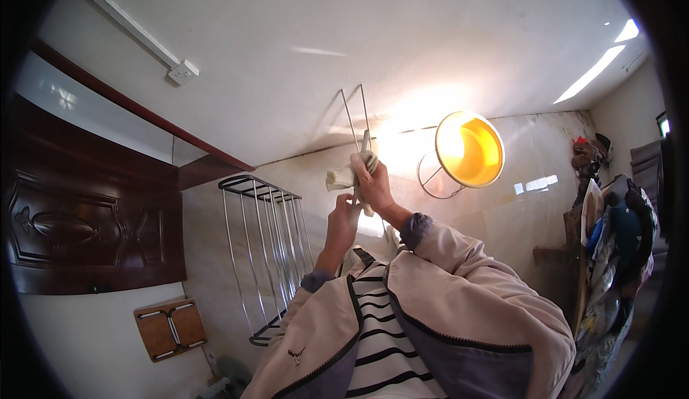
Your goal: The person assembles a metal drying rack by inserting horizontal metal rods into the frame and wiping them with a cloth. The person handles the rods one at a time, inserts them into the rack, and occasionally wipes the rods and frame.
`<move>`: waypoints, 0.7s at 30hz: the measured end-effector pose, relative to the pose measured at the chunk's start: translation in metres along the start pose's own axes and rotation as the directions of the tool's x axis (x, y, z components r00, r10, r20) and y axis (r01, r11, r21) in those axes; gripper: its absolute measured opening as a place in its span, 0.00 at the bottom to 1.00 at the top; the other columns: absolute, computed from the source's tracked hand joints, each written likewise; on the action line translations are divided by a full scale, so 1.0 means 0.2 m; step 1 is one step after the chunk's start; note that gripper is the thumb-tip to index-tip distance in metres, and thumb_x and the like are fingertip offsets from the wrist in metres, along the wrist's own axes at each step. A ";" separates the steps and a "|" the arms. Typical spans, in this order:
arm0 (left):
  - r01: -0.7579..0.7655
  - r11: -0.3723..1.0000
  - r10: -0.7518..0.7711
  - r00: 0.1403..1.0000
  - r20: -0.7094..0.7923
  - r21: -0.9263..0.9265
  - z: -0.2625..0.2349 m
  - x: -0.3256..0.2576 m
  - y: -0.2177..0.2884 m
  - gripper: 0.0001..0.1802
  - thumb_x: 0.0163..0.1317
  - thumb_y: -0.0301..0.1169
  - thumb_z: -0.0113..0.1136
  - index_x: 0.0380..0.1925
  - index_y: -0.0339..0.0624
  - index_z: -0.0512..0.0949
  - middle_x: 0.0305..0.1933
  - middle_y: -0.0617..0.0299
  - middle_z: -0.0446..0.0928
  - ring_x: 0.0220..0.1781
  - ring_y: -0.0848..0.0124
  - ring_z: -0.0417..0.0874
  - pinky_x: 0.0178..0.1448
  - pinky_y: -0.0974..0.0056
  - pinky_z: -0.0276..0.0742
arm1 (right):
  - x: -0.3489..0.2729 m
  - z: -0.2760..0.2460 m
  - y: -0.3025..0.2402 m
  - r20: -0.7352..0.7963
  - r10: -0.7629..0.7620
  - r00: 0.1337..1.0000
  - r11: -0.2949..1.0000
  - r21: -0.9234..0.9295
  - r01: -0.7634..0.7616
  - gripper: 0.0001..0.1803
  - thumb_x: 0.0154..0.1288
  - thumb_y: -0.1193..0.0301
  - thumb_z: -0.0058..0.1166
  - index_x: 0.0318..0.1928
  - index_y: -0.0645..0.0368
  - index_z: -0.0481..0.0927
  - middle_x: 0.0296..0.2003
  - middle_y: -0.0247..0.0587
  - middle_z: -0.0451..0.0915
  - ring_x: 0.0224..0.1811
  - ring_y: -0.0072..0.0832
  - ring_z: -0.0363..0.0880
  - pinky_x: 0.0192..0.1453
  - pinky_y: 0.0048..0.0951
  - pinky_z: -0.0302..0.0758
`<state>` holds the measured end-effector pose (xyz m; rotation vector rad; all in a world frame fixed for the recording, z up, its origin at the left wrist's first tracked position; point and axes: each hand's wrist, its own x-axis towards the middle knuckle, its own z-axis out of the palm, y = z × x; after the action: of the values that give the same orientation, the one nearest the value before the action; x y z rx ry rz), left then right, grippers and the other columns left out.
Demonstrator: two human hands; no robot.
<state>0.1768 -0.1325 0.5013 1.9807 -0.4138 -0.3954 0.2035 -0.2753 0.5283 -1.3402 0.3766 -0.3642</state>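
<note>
In front of my chest I hold a piece made of thin metal rods (350, 115), its two prongs pointing up toward the white wall. My right hand (375, 187) is closed round the rods with a pale, crumpled cloth (340, 179) wrapped about them. Just below and to the left, my left hand (344, 221) is closed on the lower part of the same rods; its fingers are partly hidden. How the rods join inside the cloth cannot be seen.
Left of my hands stands a metal rack (262, 198) with black ends. A yellow basin (482, 151) rests on a wire stand (439, 192) to the right, brightly lit. A dark wooden door (86, 227), a wooden folding stool (154, 334) and a bagged pile (624, 234) lie farther out.
</note>
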 end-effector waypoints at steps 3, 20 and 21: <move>0.090 0.993 -0.091 0.996 -0.009 -0.075 0.01 -0.17 -0.08 0.11 0.74 0.35 0.52 0.40 0.37 0.75 0.23 0.49 0.77 0.25 0.48 0.78 0.33 0.55 0.75 | 0.11 -0.07 -0.05 -0.077 0.034 0.996 0.999 0.027 -0.032 0.23 0.75 0.53 0.54 0.39 0.64 0.81 0.27 0.31 0.76 0.31 0.18 0.71 0.37 0.26 0.71; 0.265 0.843 0.002 0.868 -0.496 0.467 -0.22 -0.71 -0.03 0.10 0.73 0.36 0.56 0.35 0.41 0.78 0.31 0.49 0.78 0.33 0.46 0.81 0.33 0.51 0.75 | 0.89 -0.84 0.04 -0.096 0.385 0.918 0.809 0.515 -0.285 0.41 0.74 0.38 0.42 0.62 0.69 0.66 0.46 0.53 0.74 0.47 0.42 0.76 0.50 0.45 0.77; 0.216 0.856 0.068 0.853 -0.517 0.469 -0.21 -0.69 -0.03 0.10 0.72 0.36 0.57 0.37 0.41 0.79 0.31 0.50 0.79 0.33 0.47 0.81 0.34 0.51 0.75 | 0.85 -0.83 0.07 -0.003 0.396 0.918 0.743 0.589 -0.319 0.41 0.76 0.39 0.37 0.65 0.68 0.64 0.48 0.53 0.74 0.51 0.43 0.74 0.55 0.46 0.76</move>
<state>0.0736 -0.0344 0.5273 2.5252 -0.0860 0.2489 0.2767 -0.4947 0.4740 -0.6195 0.5701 -0.2116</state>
